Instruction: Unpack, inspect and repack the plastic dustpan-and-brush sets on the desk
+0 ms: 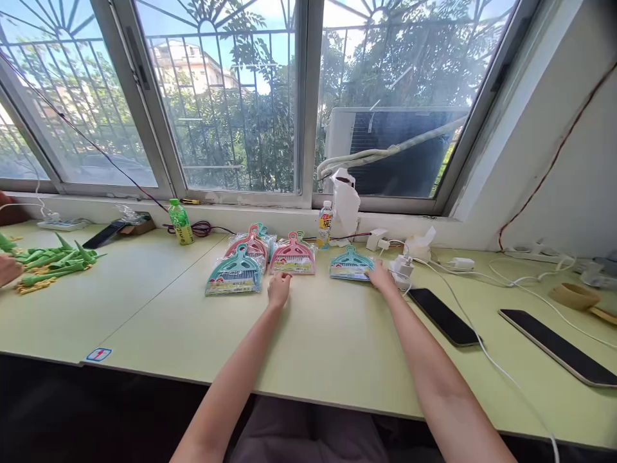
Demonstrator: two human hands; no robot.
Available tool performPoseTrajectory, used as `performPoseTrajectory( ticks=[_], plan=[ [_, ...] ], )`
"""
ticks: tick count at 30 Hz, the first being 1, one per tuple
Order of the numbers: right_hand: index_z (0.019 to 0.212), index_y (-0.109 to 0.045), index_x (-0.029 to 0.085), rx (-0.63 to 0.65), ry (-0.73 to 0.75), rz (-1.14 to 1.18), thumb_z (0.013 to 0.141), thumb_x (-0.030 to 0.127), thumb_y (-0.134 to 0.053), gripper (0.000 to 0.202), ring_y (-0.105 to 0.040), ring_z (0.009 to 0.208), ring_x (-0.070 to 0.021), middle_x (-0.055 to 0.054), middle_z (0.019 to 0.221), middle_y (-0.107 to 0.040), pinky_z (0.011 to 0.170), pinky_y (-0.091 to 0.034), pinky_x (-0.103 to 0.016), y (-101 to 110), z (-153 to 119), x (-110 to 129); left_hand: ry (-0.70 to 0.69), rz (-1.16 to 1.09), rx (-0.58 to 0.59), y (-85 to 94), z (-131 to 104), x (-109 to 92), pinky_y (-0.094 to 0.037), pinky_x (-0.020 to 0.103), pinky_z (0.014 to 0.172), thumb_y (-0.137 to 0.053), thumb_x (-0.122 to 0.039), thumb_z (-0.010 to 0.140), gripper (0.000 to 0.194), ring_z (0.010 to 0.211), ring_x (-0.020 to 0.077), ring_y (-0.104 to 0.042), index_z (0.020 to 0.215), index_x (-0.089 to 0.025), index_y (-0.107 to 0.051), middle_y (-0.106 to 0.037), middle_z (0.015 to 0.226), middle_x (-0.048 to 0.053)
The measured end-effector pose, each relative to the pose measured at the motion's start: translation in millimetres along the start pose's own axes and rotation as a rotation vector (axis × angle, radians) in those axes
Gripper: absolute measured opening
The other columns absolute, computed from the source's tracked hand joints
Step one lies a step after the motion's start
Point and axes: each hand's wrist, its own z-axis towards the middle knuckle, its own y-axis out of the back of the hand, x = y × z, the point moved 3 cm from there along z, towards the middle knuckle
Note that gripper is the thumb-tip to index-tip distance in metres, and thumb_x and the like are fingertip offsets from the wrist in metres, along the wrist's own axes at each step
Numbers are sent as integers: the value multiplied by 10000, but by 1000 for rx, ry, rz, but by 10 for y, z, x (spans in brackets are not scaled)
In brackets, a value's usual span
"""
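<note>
Several small dustpan-and-brush sets in clear plastic packaging lie on the table. My right hand (380, 278) grips the right edge of a teal dustpan set (349, 263). My left hand (279, 289) is closed, fingers curled, just at the lower edge of a pink dustpan set (292, 256); nothing shows in it, and whether it touches the packaging is unclear. Further left, a front teal dustpan set (234, 271) overlaps a pile topped by a pink dustpan set (250, 243). Another dustpan handle, green, peeks out behind the middle pink one.
A green bottle (180, 222) and a yellow-labelled bottle (324, 225) stand near the window sill. Right of my arm lie a black phone (444, 316), a tablet-like device (559, 346), chargers and white cables (463, 289). At far left, another person's hand (8, 269) is beside green-yellow pieces (60, 260).
</note>
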Motion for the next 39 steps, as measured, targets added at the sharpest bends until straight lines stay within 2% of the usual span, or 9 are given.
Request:
performPoseTrajectory(
  ticks=[4,8,11,14,19,22,29,34,39],
  plan=[
    [1390,-434,46,-47,23,-177,941,245,-452,492,-634,1115,-337,-302,1176,-625,853,-473,-425,-71,-42,140,-19,125,25,-38,-56,-32,-355,399,995,-499,-235,876,155,1132,287,-536,890,-202,-650,-641,1132,117],
    [1424,-418,20,-78,92,-375,908,69,-366,522,-683,1005,-329,-301,1075,-665,753,-498,-432,-131,-20,227,-79,327,84,-96,-115,-88,-362,418,996,-451,-253,900,223,1185,290,-494,975,-203,-655,-605,1181,120],
    [1284,-557,-11,-71,119,-435,854,-6,-398,459,-703,939,-331,-278,976,-691,722,-506,-420,-66,33,305,-140,412,121,-128,-168,-136,-364,413,996,-435,-262,910,244,1190,275,-485,1008,-208,-652,-591,1199,103],
    [1059,-671,-7,-109,179,-431,865,-19,-375,354,-692,987,-324,-285,984,-686,762,-495,-396,49,30,492,-204,450,165,-156,-210,-169,-363,400,993,-427,-262,917,256,1184,264,-490,1022,-212,-654,-591,1199,94],
    [1091,-680,70,-234,403,-318,988,155,-286,416,-694,976,-292,-238,1006,-704,794,-483,-368,42,-205,1104,-260,480,167,-156,-249,-195,-353,384,989,-436,-260,925,248,1186,256,-495,1014,-209,-662,-598,1185,94],
    [1024,-726,89,-156,386,-194,1020,434,-260,579,-694,967,-302,-234,1009,-712,795,-494,-369,-177,-361,1448,-250,455,113,-101,-266,-205,-354,371,979,-443,-237,926,234,1174,245,-506,991,-206,-666,-614,1171,85],
    [1140,-716,98,49,253,-61,984,461,-370,525,-654,1094,-331,-236,1143,-686,868,-487,-409,-603,-353,1745,-228,383,79,-23,-254,-172,-374,358,966,-453,-199,921,215,1148,231,-533,972,-198,-663,-653,1126,69],
    [1082,-742,144,153,249,-17,903,464,-532,423,-669,1074,-317,-197,1125,-707,809,-502,-359,-548,-248,1741,-287,402,71,-56,-258,-180,-383,362,964,-466,-187,914,195,1115,232,-546,952,-194,-657,-666,1080,73],
    [961,-752,147,164,312,-3,855,296,-554,269,-691,959,-285,-162,984,-737,700,-467,-293,-314,-289,1795,-260,296,-23,-9,-214,-193,-393,374,986,-475,-186,903,178,1142,249,-540,966,-189,-641,-642,1111,89]
  ],
)
